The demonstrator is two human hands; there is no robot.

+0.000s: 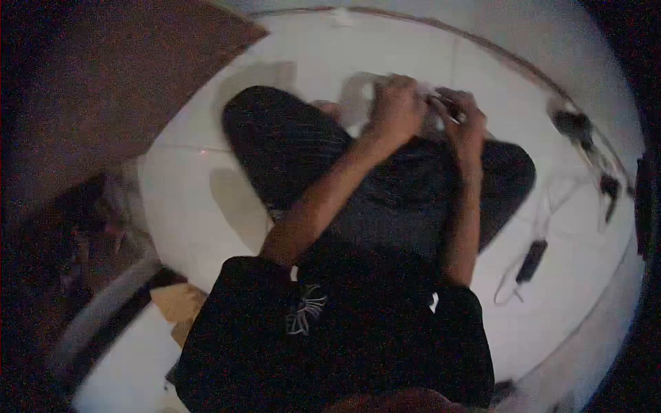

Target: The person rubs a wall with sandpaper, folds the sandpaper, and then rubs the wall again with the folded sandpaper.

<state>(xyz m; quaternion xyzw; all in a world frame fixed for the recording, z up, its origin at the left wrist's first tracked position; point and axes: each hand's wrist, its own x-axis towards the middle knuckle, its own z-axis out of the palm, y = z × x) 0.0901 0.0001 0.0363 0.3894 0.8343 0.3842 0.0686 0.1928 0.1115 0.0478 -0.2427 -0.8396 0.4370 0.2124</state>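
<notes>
Both of my hands are raised close together in front of my crossed legs (385,179). My left hand (401,103) has its fingers curled closed, and a pale blurred bit shows at its fingertips; what it holds I cannot tell. Closed round a small dark object with a shiny edge (446,105), my right hand (467,127) is just to the right of it. This dark object points toward the left fingertips, with a narrow gap between the two hands.
Pale tiled floor (200,199) surrounds me. A black adapter (532,260) with a white cable lies at the right, and dark plugs and cords (575,131) run along the wall. A brown panel (138,76) fills the upper left; a yellowish-brown piece (180,304) lies at lower left.
</notes>
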